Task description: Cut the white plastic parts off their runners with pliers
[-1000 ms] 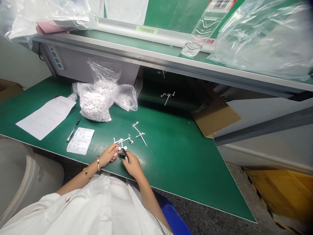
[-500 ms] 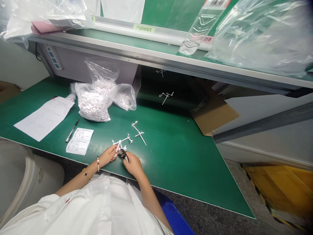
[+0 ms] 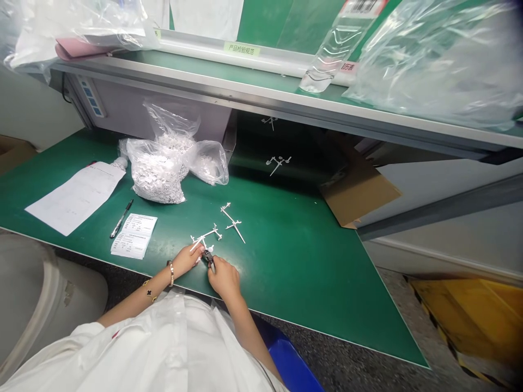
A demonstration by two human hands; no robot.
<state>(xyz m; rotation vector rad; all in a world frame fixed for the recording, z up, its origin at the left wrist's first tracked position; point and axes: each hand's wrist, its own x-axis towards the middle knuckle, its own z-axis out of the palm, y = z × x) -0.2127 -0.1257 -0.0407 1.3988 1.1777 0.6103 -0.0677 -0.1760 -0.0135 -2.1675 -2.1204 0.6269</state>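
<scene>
A white plastic sprue (image 3: 205, 234) hangs just above the green table (image 3: 286, 283), near its front edge. A plastic bag of white pieces (image 3: 157, 177) stands farther back, and a second sprue (image 3: 232, 222) lies close by. The left hand (image 3: 186, 259) pinches the first sprue's end; the right hand (image 3: 224, 280) clenches small black-handled nippers (image 3: 208, 258) right beside it.

And there was the green-topped workbench (image 3: 294, 305), a steel-edged shelf (image 3: 261, 92) running right above its back edge! Past the bench's right corner, speckled dark floor (image 3: 347, 354) met a yellow board (image 3: 469, 321) with black-striped edging, a pale grey wall (image 3: 449, 201) rising behind.
</scene>
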